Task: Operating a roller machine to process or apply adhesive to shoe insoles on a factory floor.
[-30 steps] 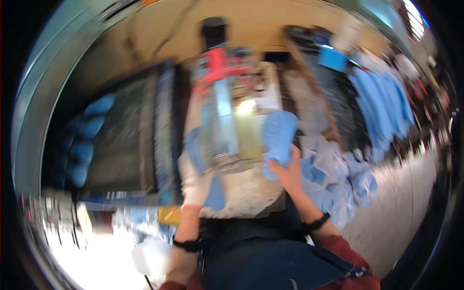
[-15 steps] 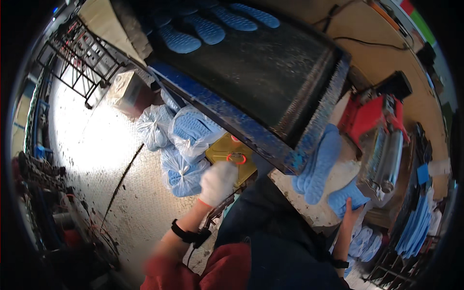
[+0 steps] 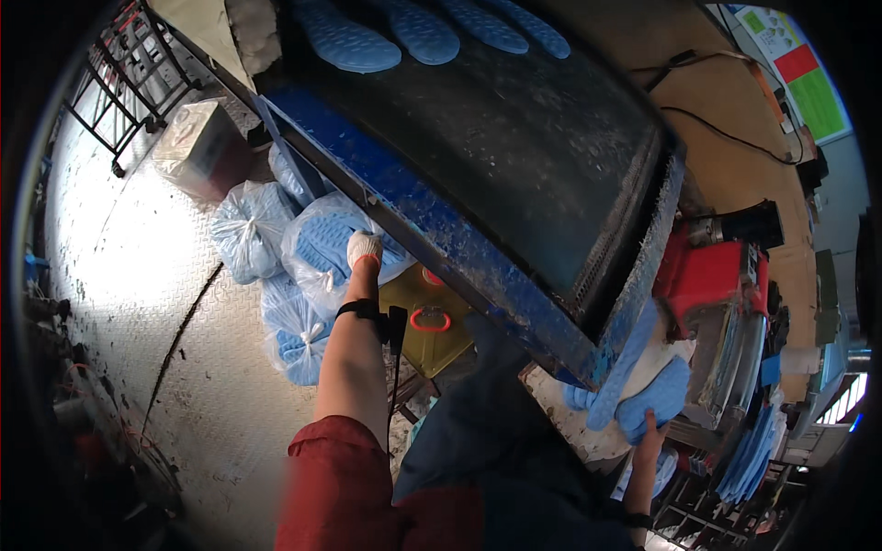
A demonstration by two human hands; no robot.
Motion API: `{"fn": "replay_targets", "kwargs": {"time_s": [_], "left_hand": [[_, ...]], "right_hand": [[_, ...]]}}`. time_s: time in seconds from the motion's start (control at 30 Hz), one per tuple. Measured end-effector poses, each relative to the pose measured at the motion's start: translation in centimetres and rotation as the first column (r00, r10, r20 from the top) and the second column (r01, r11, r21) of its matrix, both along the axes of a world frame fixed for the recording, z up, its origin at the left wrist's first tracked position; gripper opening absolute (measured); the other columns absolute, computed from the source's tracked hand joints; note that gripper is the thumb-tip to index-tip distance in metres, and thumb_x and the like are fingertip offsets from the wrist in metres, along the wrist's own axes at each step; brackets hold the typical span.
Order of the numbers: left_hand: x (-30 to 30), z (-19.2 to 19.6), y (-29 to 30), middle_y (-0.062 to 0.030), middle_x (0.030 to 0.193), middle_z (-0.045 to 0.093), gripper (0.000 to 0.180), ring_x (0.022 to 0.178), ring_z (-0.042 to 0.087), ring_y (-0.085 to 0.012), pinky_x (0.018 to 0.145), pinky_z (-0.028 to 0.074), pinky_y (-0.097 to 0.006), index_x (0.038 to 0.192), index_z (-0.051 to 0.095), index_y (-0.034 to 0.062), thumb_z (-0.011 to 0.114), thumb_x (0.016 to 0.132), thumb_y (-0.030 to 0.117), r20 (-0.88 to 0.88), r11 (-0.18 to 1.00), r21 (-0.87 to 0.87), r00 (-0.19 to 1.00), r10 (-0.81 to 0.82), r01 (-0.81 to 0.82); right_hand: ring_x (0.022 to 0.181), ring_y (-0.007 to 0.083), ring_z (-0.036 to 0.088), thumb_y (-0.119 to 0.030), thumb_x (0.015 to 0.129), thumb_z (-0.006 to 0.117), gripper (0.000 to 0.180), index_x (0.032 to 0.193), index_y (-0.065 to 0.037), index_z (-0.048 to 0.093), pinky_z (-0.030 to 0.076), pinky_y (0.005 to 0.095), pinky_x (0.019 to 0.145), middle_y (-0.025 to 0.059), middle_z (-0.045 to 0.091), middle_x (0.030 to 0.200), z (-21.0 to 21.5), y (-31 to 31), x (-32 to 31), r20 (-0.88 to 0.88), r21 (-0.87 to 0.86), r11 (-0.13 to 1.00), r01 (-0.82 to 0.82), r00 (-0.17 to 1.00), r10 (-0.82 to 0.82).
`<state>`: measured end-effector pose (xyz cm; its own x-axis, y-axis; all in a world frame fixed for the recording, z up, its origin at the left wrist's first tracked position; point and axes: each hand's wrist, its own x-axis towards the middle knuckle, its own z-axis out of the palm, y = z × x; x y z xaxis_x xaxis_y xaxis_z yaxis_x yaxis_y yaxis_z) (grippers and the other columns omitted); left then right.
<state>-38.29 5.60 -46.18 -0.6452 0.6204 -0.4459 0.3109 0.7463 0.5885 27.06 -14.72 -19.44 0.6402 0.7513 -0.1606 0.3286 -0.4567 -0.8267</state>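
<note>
On the floor at nine o'clock of the head view, under the slanted blue frame [image 3: 514, 275] of a dark conveyor belt [image 3: 514, 119], lie several clear plastic bags filled with blue insoles. The left hand [image 3: 363, 250], in a white glove, reaches down to the nearest bag of insoles [image 3: 322, 253] and touches its top; whether the fingers are clenched on the plastic or only rest on it, I cannot tell, because the glove hides them from this angle. A black strap [image 3: 360, 309] sits on the forearm just below the hand. Beside it, toward five o'clock from the hand, stands a yellow box with a red ring handle [image 3: 430, 317]. Two more tied bags [image 3: 250, 230] lie toward nine o'clock, and another bag [image 3: 296, 335] toward seven o'clock.

At four o'clock of the same view, the right hand [image 3: 649, 432] is raised with its fingers grasping the lower end of a blue insole [image 3: 654, 395], which rests on the edge of the table [image 3: 588, 432] near a red machine [image 3: 707, 275]. More loose insoles [image 3: 344, 41] lie on the belt at twelve o'clock.

As a judgement, the work seems to be in the middle: several bags are already filled and tied, while loose insoles on the belt and near the machine are not yet packed.
</note>
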Motion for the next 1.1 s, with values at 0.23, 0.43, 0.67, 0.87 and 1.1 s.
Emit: {"fn": "replay_targets", "kwargs": {"time_s": [0.23,0.43,0.67,0.87,1.1], "left_hand": [[2.1,1.5,2.4,-0.0218,0.117,0.068,0.033,0.109,0.067,-0.0339,0.087,0.055,-0.044,0.110,0.070,0.0030,0.061,0.089,0.027,-0.047,0.953,-0.156,0.966,0.254,-0.258],[1.8,2.0,1.1,-0.0221,0.117,0.067,0.032,0.106,0.066,-0.0387,0.090,0.053,-0.044,0.104,0.072,0.0023,0.067,0.082,0.025,0.126,0.936,-0.052,0.927,0.352,-0.349],[0.4,0.6,-1.7,-0.0239,0.118,0.062,0.030,0.106,0.064,-0.0406,0.089,0.052,-0.047,0.115,0.059,0.0073,0.058,0.087,0.018,0.087,0.813,-0.091,0.809,0.582,-0.575],[-0.6,0.0,-3.4,-0.0168,0.127,0.058,0.039,0.113,0.063,-0.0360,0.089,0.054,-0.044,0.124,0.062,0.0095,0.066,0.089,0.026,-0.180,0.860,-0.419,0.955,0.236,-0.292],[-3.7,-9.1,-1.7,-0.0159,0.115,0.070,0.022,0.102,0.070,-0.0298,0.082,0.057,-0.040,0.104,0.074,0.0051,0.065,0.088,0.016,-0.148,0.879,-0.421,0.973,0.178,-0.224]], "right_hand": [[0.131,0.0318,0.044,-0.029,0.087,0.072,0.089,0.149,0.011,0.023,0.035,0.0384,0.110,0.0235,0.038,0.148,0.8,0.7,-0.9,-0.031,-0.036,0.999,-0.036,0.999,0.035],[0.129,0.0313,0.046,-0.033,0.087,0.071,0.088,0.149,0.011,0.026,0.037,0.0386,0.108,0.0235,0.041,0.146,0.5,0.5,-0.7,0.065,-0.048,0.999,-0.020,0.998,0.023],[0.128,0.0309,0.046,-0.033,0.087,0.070,0.086,0.149,0.009,0.027,0.036,0.0380,0.108,0.0220,0.041,0.146,-0.6,0.3,1.3,0.032,-0.060,0.998,-0.001,0.999,0.003],[0.128,0.0305,0.047,-0.031,0.088,0.069,0.084,0.149,0.009,0.027,0.037,0.0377,0.107,0.0214,0.042,0.145,-0.9,0.2,1.8,0.057,-0.072,0.997,0.016,0.998,-0.012],[0.129,0.0317,0.046,-0.031,0.088,0.067,0.086,0.150,0.010,0.023,0.036,0.0379,0.108,0.0241,0.041,0.145,0.2,0.2,0.7,0.134,-0.147,0.988,0.037,0.991,-0.017]]}}
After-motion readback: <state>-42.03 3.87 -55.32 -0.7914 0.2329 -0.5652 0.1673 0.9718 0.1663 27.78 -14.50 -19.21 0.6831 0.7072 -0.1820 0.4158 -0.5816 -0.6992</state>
